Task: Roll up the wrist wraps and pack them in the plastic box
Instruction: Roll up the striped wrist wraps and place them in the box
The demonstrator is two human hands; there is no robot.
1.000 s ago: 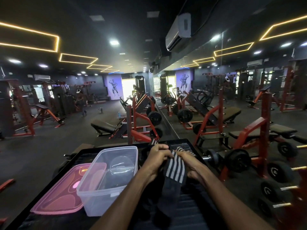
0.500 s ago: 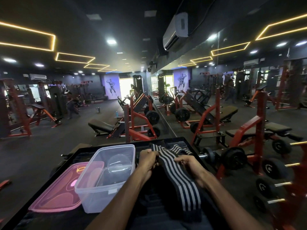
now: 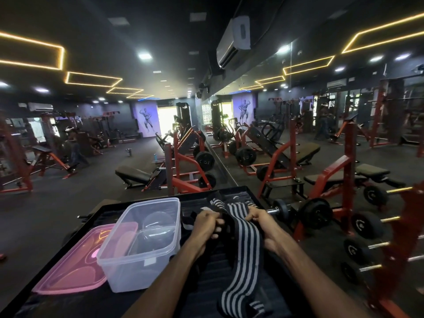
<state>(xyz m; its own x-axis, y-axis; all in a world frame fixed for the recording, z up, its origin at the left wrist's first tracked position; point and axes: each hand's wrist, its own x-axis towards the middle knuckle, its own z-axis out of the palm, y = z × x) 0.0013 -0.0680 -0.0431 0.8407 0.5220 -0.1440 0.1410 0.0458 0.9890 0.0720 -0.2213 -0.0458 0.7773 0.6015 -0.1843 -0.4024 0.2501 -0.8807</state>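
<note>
Fingers [image 3: 215, 222] of both hands pinch the striped wrist wrap [image 3: 243, 239] at frame centre; rolling tightly from that far end should fit the plastic box [image 3: 119, 262], lower left.

I am looking into a commercial gym: red-framed weight benches [image 3: 284, 157], plate-loaded machines [image 3: 195, 154], a dumbbell rack [image 3: 376, 237], a wall mirror [image 3: 321, 106] and a bodybuilder mural [image 3: 146, 120] under neon ceiling strips [image 3: 91, 79].

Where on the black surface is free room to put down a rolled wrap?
Bare patches: behind the plastic box, toward the surface's far edge, and in front of the pink lid. Crowded: around the striped wrist wrap gripped by the left hand and right hand.
</note>
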